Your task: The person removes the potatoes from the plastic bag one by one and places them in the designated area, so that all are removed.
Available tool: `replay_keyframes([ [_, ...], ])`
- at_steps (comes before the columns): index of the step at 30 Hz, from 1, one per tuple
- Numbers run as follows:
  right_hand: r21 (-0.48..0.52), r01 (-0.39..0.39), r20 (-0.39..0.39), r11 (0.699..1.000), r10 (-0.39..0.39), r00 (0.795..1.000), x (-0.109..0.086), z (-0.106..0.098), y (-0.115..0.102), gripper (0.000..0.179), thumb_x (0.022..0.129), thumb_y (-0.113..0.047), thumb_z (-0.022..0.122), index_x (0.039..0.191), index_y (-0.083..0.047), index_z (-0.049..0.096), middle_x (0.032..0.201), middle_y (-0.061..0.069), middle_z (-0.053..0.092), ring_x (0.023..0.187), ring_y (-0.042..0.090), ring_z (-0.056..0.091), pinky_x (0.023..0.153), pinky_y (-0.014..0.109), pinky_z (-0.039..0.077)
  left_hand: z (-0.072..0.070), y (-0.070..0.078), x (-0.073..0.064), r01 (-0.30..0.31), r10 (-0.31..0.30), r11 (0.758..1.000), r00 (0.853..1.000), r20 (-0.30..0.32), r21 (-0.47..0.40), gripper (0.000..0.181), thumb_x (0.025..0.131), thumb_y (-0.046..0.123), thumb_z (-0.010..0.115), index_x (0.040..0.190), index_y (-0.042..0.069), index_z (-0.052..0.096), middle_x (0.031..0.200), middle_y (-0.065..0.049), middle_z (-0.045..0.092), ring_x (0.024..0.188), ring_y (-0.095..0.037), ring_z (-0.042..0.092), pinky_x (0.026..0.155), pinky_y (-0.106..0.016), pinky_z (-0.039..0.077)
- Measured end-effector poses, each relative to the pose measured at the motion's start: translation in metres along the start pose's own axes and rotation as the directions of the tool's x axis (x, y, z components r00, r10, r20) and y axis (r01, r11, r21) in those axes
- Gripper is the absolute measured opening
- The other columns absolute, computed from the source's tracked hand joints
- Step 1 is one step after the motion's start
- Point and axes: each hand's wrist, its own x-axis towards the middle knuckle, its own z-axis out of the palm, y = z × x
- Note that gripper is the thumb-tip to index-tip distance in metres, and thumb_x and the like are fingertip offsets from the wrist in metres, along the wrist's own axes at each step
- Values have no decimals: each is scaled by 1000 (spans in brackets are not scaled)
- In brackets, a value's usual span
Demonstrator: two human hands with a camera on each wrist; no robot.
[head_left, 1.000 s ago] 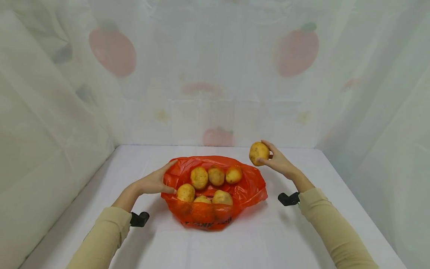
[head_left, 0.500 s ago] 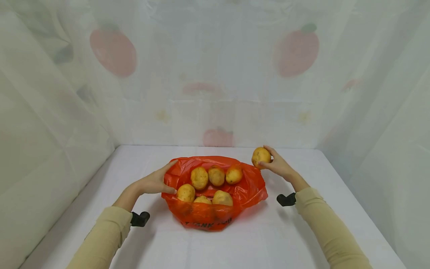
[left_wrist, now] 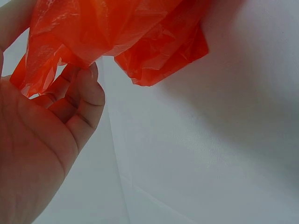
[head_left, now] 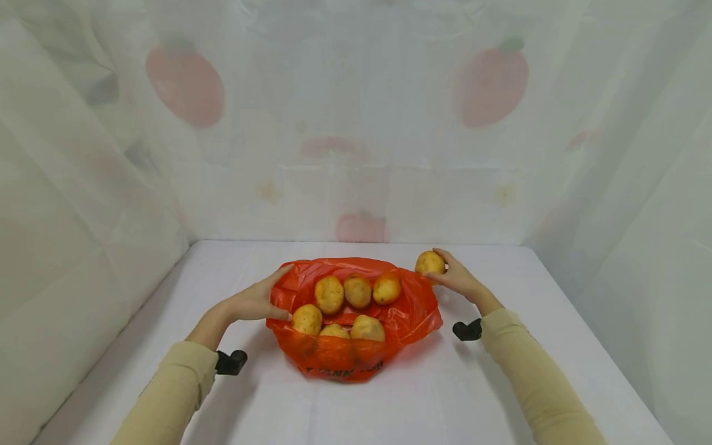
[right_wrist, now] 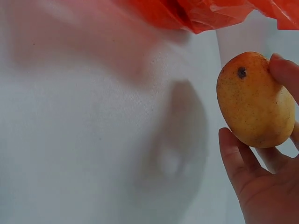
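Beside the far right rim of the red plastic bag (head_left: pixel 410 312), the right hand (head_left: pixel 460 278) clamps 1 potato (head_left: pixel 429 263), with the bag's mouth and 6 visible potatoes (head_left: pixel 329 295) leftward, while the left hand (head_left: pixel 251 301), fingers curled, grips the bag's left edge.

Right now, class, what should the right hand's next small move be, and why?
Probably ease the right hand leftward over the red bag: it holds a yellow piece of produce by the bag's right edge, while the left hand holds the left side open.
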Motion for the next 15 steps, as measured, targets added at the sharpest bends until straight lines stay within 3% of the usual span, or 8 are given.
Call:
replay_keyframes([
  [15, -8, -46, -13, 999, 46, 999, 5, 2, 11, 80, 87, -32, 60, 147, -7, 15, 147, 24, 22, 130, 41, 28, 105, 58, 25, 0, 1, 0, -2, 2, 1000, 1000, 9, -13, 104, 71, 29, 78, 148, 29, 7, 145, -13, 27, 125, -36, 37, 92, -48, 46],
])
